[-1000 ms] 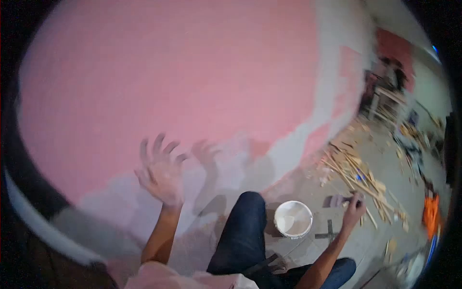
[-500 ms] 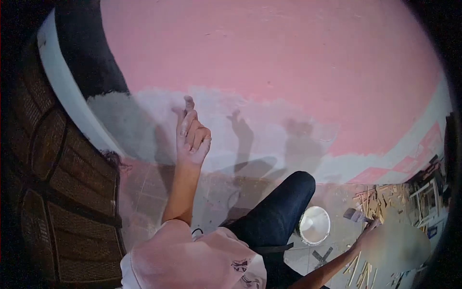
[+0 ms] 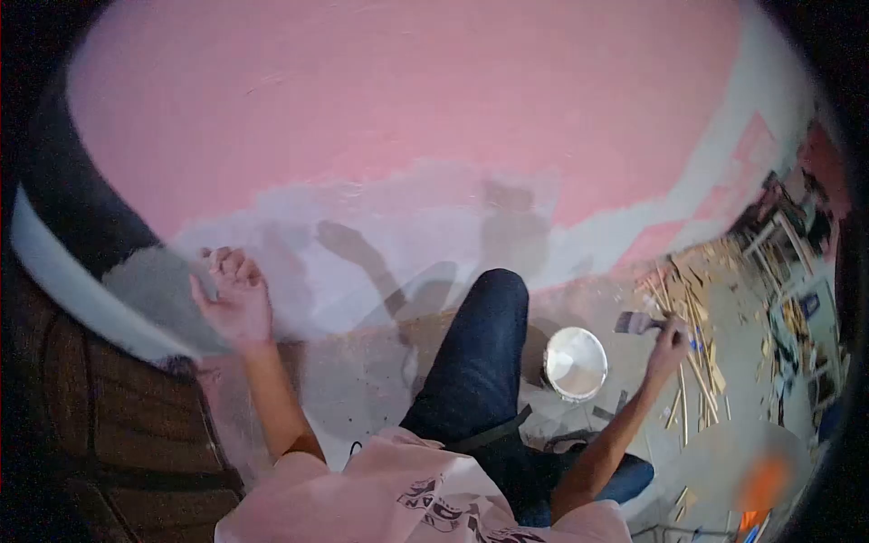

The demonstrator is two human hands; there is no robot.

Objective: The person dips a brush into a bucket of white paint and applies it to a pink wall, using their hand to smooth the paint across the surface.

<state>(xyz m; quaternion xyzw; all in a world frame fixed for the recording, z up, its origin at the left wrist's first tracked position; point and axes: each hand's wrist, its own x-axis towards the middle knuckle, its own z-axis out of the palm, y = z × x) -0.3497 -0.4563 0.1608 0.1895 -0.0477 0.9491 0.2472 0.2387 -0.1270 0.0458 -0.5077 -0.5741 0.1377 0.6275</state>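
My left hand (image 3: 240, 297) is held up in front of the lower wall, empty, its fingers loosely curled and spread apart. Behind it the wall (image 3: 407, 100) is pink above, with a band of whitish paint (image 3: 326, 271) below and a dark area (image 3: 113, 204) at the left. Off to the right, my right hand (image 3: 671, 342) grips a paintbrush (image 3: 639, 323) by its handle, bristles pointing left. A white bucket (image 3: 576, 365) with white paint inside stands on the floor between my knee and the brush.
Thin wooden strips (image 3: 695, 357) and scraps litter the floor at the right. Beyond them is a pale frame (image 3: 815, 335) among piled items. A dark brown panelled piece (image 3: 136, 416) stands at the lower left. Something orange (image 3: 766, 484) shows blurred at the lower right.
My left hand has moved left and down, its fingers loosening and spreading. The right hand has lifted the brush, now left of the wooden strips. The whole view has shifted.
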